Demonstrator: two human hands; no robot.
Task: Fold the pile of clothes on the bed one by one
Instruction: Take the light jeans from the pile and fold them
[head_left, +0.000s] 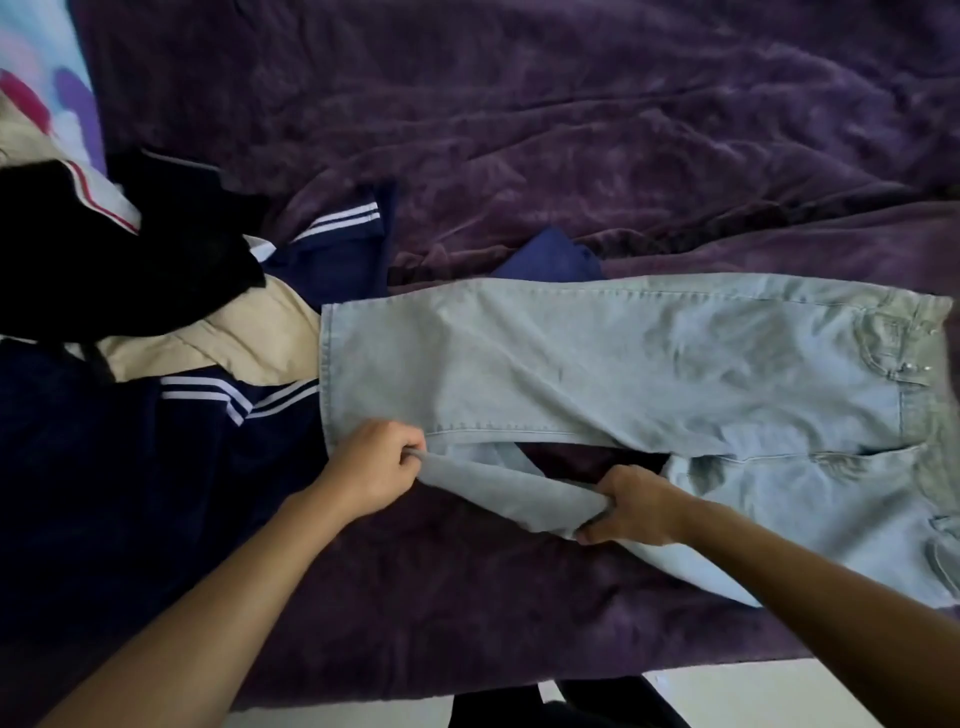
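The step in hand, we judge, is to bring one leg of the jeans onto the other, so that they make one long strip on the bed. To do it well, we should lift the near leg with both hands together, pull it straight, and lay it on the far leg with hem on hem and seam on seam. Then we smooth it from the waistband toward the hem, away from the pile, so that nothing from it is caught.

The jeans are pale blue denim and lie across the purple bed cover, waistband to the right, hems to the left and touching the pile. The far leg lies flat with soft creases. The near leg is bunched and twisted into a rope. Our left hand grips its hem end and our right hand grips its middle. The fingers of both are curled tight around the cloth.
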